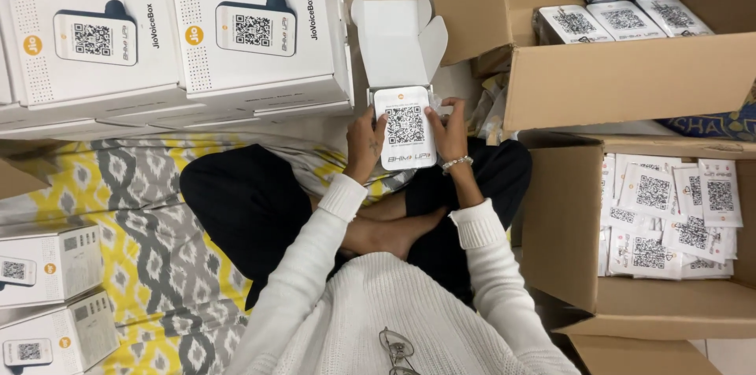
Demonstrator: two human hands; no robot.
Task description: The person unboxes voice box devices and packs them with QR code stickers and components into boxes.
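A white device (406, 127) is gripped by both hands over the lap.

It is clamped at its left edge by the left hand (365, 144) and at its right edge by the right hand (450, 133), just below an open small box (398, 40). Stacked white boxes (256, 29) are seen at left, cartons (630, 84) at right.

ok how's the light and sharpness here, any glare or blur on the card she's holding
Head view: light is even and soft, no hard shadows. The white card held by the left hand and right hand is sharp, with no glare; its square code pattern is crisp. The stacked white boxes look bright but not blown out. The edges bend slightly from the wide lens.
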